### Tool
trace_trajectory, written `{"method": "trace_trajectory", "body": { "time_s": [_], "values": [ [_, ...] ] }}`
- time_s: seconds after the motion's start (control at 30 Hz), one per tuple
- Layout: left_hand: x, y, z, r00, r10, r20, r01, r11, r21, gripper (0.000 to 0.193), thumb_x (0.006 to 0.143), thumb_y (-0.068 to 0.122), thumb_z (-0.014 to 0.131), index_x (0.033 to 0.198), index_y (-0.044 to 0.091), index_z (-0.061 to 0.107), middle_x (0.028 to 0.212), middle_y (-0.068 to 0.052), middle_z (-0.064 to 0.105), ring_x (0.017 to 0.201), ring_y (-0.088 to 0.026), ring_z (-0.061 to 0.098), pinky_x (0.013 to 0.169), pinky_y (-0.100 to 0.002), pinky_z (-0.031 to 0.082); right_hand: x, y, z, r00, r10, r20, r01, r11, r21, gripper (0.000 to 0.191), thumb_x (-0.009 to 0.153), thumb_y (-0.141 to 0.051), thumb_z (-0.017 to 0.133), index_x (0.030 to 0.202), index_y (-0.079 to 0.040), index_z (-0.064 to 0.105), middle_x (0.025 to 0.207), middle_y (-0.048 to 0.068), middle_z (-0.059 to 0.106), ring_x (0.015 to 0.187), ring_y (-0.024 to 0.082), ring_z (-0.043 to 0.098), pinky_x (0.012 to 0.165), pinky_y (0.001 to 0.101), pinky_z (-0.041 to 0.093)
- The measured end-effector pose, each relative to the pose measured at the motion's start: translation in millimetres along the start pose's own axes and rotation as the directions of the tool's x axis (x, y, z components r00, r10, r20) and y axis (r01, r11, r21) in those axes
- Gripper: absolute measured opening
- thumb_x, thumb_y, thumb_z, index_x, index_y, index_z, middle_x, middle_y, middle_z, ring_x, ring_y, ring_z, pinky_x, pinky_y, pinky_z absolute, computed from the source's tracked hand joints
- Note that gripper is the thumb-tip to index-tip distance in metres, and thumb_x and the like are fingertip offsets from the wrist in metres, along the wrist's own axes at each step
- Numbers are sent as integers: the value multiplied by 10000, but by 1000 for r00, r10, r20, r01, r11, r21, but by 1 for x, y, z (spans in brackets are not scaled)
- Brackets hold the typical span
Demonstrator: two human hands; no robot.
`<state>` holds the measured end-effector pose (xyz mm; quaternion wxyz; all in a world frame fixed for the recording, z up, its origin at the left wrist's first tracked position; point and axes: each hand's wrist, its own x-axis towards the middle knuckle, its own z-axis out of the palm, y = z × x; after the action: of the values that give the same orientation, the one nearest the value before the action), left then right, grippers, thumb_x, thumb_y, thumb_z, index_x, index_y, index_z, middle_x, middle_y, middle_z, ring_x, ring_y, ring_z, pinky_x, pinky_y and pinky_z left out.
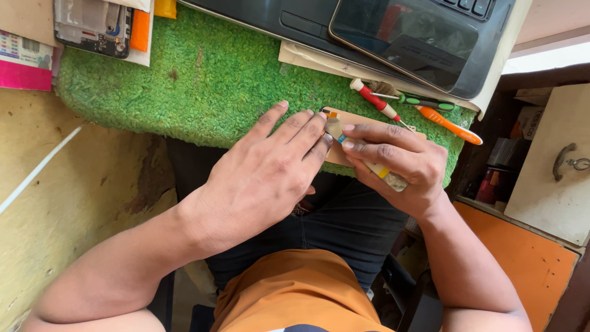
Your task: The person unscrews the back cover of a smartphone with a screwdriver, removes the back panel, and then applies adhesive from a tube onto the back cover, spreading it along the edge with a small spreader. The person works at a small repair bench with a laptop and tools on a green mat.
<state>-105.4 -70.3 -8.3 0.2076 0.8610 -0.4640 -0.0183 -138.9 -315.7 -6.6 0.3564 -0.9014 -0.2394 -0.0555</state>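
Observation:
My left hand [261, 175] lies flat, fingers spread, on a tan flat panel [359, 118] at the near edge of a green fuzzy mat [203, 80]. Most of the panel is hidden under both hands. My right hand [399, 163] grips a small brush-like tool [335, 128] with a pale handle that sticks out behind the palm. The tool's tip touches the panel right beside my left fingertips.
Three screwdrivers, red [376, 101], green [424, 102] and orange [448, 125], lie on the mat's right side. A dark laptop [295, 18] carries a phone [405, 37] with a dark screen. An opened phone frame [92, 24] sits top left. A drawer [556, 166] stands at the right.

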Motion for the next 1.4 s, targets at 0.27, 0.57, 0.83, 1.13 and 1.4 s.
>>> {"method": "trace_trajectory", "body": {
  "time_s": [0.27,0.57,0.83,1.13,1.4],
  "values": [
    [-1,0,0,1000,-4,-15,4,1000,17,542,863,253,657,1309,-51,611,1391,-221,569,1339,-332,505,1165,-508,341,2,-2,1,997,72,11,-73,996,48,219,836,26,816,1036,-31,746,1111,106,755,1038,228,766,911,315,606],
    [0,1,0,1000,0,-13,1,999,33,547,859,256,653,1322,-31,605,1398,-195,566,1340,-315,501,1163,-507,340,4,-6,1,996,93,-1,-93,996,20,202,864,44,808,1046,-17,745,1137,122,753,1050,231,764,934,316,607],
    [0,1,0,1000,3,-17,-2,999,44,535,875,253,637,1325,-35,605,1398,-199,564,1339,-316,503,1170,-504,337,5,-4,-1,994,110,21,-111,992,68,203,845,48,805,1025,-22,742,1120,113,756,1017,216,765,910,308,611],
    [0,1,-2,1000,4,-15,-4,999,33,554,860,253,639,1327,-45,606,1386,-204,572,1334,-321,507,1169,-504,333,5,-5,1,996,91,5,-91,995,37,219,853,48,804,1051,-22,743,1134,123,751,1050,232,760,934,317,607],
    [0,0,-2,1000,6,-9,-6,999,31,554,852,261,645,1317,-38,608,1385,-204,574,1334,-320,510,1166,-504,331,6,-3,-2,991,130,37,-133,985,106,200,852,52,804,1021,-28,733,1113,113,758,1010,206,763,919,303,608]
  ]
}}
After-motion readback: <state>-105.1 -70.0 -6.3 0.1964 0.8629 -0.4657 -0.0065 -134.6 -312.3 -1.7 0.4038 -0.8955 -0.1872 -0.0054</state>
